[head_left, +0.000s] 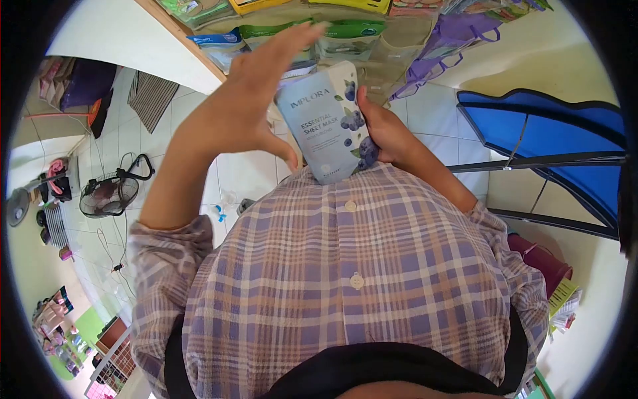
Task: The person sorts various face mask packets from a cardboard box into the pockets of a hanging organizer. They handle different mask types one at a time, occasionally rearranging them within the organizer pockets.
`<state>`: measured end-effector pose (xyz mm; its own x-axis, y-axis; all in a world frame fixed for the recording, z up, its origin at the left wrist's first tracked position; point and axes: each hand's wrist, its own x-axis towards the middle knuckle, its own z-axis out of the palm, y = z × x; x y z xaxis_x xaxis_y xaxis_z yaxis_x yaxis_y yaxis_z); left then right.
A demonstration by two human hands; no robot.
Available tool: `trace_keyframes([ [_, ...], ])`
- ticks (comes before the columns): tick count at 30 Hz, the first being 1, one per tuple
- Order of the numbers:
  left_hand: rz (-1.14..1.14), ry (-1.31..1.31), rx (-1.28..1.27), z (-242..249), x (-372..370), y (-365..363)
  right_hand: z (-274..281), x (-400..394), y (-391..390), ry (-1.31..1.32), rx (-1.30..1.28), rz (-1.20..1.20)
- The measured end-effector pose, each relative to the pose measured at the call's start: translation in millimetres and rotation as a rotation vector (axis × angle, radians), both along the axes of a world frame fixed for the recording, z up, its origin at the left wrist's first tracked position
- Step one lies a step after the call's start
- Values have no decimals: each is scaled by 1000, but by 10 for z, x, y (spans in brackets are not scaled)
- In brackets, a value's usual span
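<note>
A light blue sheet mask packet [320, 126], printed with blueberries and the words "Essential Sheet Mask", stands tilted in front of my chest. My right hand [380, 128] grips its right edge, with the thumb along the front and the other fingers hidden behind it. To the left of the packet my left hand [242, 100] is raised, thumb and fingers spread wide apart, holding nothing. Its fingertips reach up past the packet's top, in front of hanging pouches. Green-topped pouches [350, 40] hang just beyond the packet.
Purple bags [425, 73] hang at the upper right. A blue panel with a black frame [551, 143] stands at the right, above a maroon bin [541, 263]. On the tiled floor at the left are a fan [109, 196], cables and a striped mat [151, 100].
</note>
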<state>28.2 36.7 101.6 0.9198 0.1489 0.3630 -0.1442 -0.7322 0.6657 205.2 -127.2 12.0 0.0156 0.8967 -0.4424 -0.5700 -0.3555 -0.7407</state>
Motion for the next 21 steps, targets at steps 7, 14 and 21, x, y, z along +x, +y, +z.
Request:
trace_keyframes([
  [7, -85, 420, 899, 244, 243, -336, 272, 29, 154, -308, -98, 241],
  [14, -172, 418, 998, 157, 190, -270, 344, -157, 118, -341, -107, 160],
  [21, -196, 341, 1000, 114, 174, -211, 380, -102, 143, -229, -44, 238],
])
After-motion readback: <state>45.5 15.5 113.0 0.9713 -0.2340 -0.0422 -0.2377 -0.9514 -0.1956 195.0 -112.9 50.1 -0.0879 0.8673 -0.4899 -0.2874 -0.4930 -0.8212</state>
